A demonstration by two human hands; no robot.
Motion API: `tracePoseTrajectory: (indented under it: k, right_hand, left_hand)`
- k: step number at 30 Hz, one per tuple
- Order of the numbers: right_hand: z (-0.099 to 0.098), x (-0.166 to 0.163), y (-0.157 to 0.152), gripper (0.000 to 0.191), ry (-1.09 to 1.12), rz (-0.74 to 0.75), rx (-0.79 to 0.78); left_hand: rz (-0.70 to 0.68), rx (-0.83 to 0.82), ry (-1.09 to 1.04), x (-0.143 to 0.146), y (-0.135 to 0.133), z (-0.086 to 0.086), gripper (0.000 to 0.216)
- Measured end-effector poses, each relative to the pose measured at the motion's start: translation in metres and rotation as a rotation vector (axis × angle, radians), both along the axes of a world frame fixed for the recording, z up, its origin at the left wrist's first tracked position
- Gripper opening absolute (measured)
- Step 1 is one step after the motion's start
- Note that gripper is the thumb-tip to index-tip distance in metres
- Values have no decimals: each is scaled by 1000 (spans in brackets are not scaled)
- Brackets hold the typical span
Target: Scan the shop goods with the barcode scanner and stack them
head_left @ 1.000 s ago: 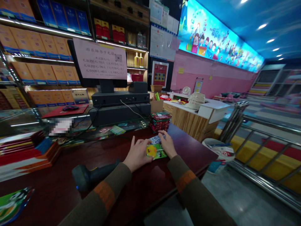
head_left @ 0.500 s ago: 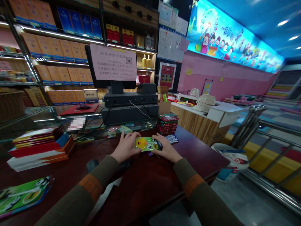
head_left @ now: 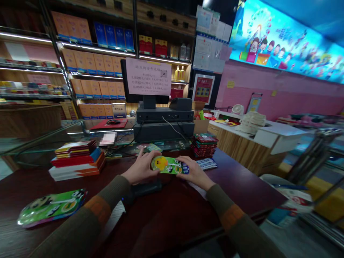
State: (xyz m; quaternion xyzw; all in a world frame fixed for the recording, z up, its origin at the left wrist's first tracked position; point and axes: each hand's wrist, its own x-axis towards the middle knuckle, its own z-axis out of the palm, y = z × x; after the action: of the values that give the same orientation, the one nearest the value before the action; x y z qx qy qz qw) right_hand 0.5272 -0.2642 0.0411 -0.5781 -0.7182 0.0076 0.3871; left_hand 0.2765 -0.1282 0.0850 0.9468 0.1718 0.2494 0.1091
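Between my two hands is a green candy packet with a yellow chick shape at its left end and panda pictures on it. My left hand grips the chick end, thumb below and fingers above. On the other end, my right hand is closed around the dark blue edge. Below my left hand a dark handheld scanner lies on the table. A similar larger green panda packet rests at the left. Blue-and-white sachets lie just beyond my right hand.
A stack of dark red packets stands behind the sachets. Boxes and booklets are piled at the left. A monitor with a pink paper sign stands at the back. A white bucket sits beyond the table's right edge.
My view has turned left, so the surroundings sit further right. My hands still hold the packet, and its right end shows more of its blue part.
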Motion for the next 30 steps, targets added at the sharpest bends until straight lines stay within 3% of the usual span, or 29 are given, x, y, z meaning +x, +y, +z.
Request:
tracePoseTrajectory:
  k: [8,13,20,23,30]
  right_hand:
    - [9,-40,23,50,300,52,-117]
    - [1,-57,45,46,647,92,-256]
    - [8,-77,54,41,919,128,-495]
    - [13,-85,57,38,1059,200,-616]
    - [21,-101,71,30,1254,291,-820]
  left_hand:
    - [52,-170,-13,-39,7,4,52]
    - [39,-367,-206,-60,18,-1,54]
    - [-28,-497,-337,-81,26,-12,59]
    - [26,-406,-348,-90,29,-16,59]
    - [209,141,-138,-112,35,-24,70]
